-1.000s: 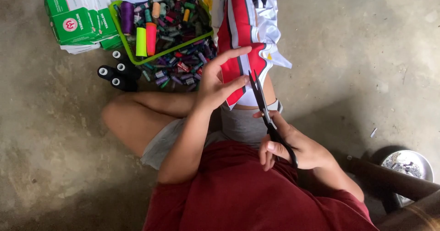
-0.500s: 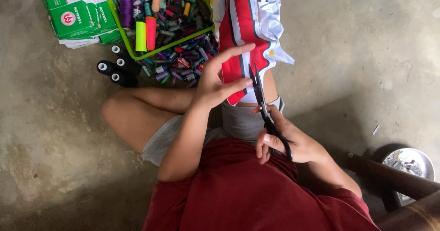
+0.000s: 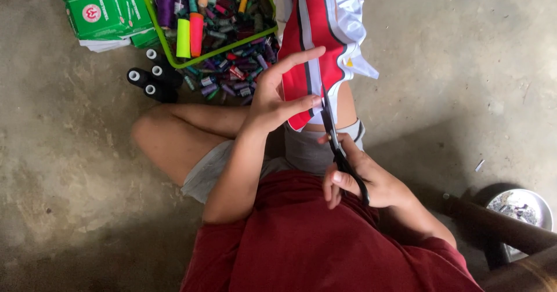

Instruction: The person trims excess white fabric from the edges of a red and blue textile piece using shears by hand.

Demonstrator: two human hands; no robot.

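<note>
Head view: fabric (image 3: 325,31) between hands, scissors (image 3: 336,141) cutting.

You hold a red and white fabric piece with dark trim (image 3: 316,48) draped over your knee, its lower edge hanging toward your lap. Your black-handled metal scissors (image 3: 336,144) point upward, nearly vertical, the blade tips meeting the cloth's bottom hem at the white stripe.
</note>
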